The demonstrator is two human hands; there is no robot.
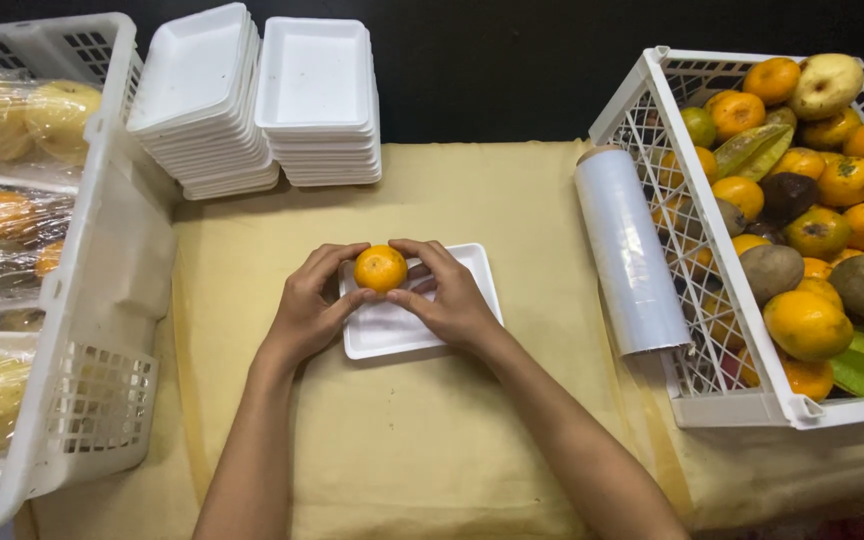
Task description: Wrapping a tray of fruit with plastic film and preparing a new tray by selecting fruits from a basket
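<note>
1. The left hand (310,308) and right hand (449,297) meet over a white tray (392,330) on the desk (422,440).
2. An orange (380,268) sits at the tray's far edge, fingers of both hands clamped on it from either side.
3. A roll of film (629,253) lies right of the tray, against a crate (722,400) of mixed fruit.
4. 2 tray stacks (262,100) stand at the far edge.
5. A crate of wrapped fruit (82,300) stands left.

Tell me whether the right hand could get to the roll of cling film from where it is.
Probably yes. The right hand is on the orange over the white tray, and only bare tablecloth lies between it and the roll of cling film.
</note>
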